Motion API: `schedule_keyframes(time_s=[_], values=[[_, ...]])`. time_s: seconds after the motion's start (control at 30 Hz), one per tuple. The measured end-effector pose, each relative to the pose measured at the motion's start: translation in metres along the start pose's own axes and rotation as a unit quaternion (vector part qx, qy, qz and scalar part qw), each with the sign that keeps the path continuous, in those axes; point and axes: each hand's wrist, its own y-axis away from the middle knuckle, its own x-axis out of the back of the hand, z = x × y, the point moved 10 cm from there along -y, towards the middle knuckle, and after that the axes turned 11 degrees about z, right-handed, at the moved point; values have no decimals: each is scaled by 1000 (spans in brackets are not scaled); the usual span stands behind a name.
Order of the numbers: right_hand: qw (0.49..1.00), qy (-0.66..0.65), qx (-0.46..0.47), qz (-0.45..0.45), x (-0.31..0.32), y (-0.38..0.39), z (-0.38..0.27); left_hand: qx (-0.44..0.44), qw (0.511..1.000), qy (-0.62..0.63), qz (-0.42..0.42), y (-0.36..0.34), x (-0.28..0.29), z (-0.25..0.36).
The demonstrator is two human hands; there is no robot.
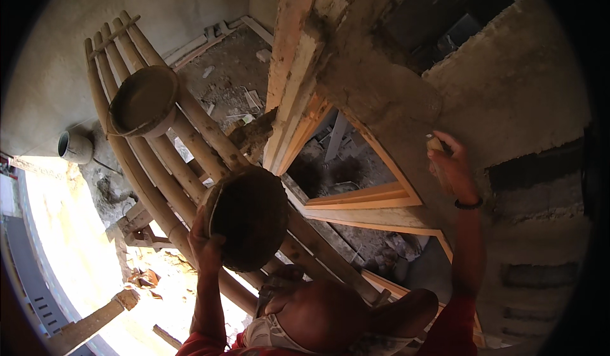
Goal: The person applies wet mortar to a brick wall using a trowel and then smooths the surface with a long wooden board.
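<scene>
My left hand (206, 245) grips the near rim of a round, dark pan (248, 219), tilted above the poles. Its inside is coated with dark, wet-looking material; how much it holds is hard to tell in the shade. Raised at the right, my right hand (452, 171) is closed round a wooden-handled tool (434, 143) in front of the grey plastered wall (394, 95). The tool's working end does not stand out against the wall. A second round pan (145, 98), filled with smooth grey mortar, rests farther off on the poles.
Beneath me runs a scaffold platform of long round poles (152, 191) with gaps between. A wooden frame (368, 198) surrounds an opening beside the wall. Rubble (232, 79) covers the floor below. At the left are a bucket (76, 147) and a rough beam (95, 321).
</scene>
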Motion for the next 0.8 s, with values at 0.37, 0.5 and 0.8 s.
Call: schedule_keyframes(time_s=[0.37, 0.5, 0.8], values=[[906, 343, 228, -96, -33, 31, -86, -41, 999, 4, -7, 1, -3, 9], [820, 431, 317, -204, -80, 1, -87, -55, 998, -23, 2, -2, -1, 9], [886, 441, 90, -111, -101, -64, -160, -29, 999, -12, 8, -4, 5, 4]])
